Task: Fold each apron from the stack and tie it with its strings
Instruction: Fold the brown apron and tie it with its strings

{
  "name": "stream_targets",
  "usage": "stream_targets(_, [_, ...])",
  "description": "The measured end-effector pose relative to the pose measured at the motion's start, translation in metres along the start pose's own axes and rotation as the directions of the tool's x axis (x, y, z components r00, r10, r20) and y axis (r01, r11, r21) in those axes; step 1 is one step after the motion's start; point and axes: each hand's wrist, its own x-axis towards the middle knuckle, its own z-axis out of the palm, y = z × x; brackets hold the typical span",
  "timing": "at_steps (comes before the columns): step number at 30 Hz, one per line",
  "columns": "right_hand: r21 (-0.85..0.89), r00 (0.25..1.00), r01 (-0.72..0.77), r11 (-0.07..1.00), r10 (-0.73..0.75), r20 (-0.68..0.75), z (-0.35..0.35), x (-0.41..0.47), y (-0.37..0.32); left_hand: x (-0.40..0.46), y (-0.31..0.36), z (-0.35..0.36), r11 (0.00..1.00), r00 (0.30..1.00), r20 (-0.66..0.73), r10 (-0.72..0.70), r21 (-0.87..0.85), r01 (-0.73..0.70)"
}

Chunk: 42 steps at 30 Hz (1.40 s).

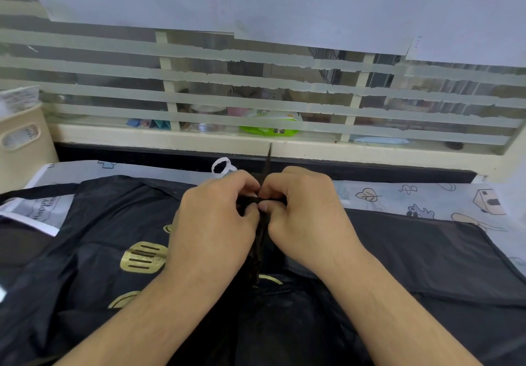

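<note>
- The black apron (412, 254) covers the lower half of the frame, spread flat on the printed table cover (398, 195); probably so, because a flat cloth folds more easily; gold utensil prints show at lower left.
- The left hand (216, 217) and the right hand (301, 212) meet at the centre of the frame, above the apron's middle; both have curled fingers and pinch the same thing.
- The black string (263, 201) lies between the fingertips, gripped on each side; this looks like making or tightening a knot.
- A thin string end (269, 156) rises above the hands.
</note>
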Motion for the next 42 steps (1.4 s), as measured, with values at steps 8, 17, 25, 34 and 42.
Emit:
stream_targets(8, [0.151,0.966,-0.232,0.961,0.210,0.149,-0.001,0.000,0.002,0.005,-0.010,-0.001,1.000,0.998,0.056,-0.003,0.011,0.003])
stream_targets(17, [0.459,0.781,-0.624,0.633,0.479,0.400,-0.003,-0.001,0.001,0.009,-0.017,0.005,0.998,0.998,0.036,0.051,-0.032,-0.050])
stream_targets(25, [0.709,0.628,-0.685,0.164,0.626,0.462,-0.002,0.005,0.003,0.004,-0.011,0.002,0.962,0.967,0.060,0.248,0.103,-0.254])
stream_targets(34, [0.666,0.739,-0.647,0.371,0.522,0.426,-0.003,0.001,0.010,0.006,-0.018,0.006,0.978,0.975,0.132,0.180,0.081,-0.192])
stream_targets(42, [0.632,0.735,-0.647,0.427,0.570,0.368,0.003,0.001,0.015,0.015,-0.027,-0.001,0.994,0.990,0.126,0.067,0.077,-0.077])
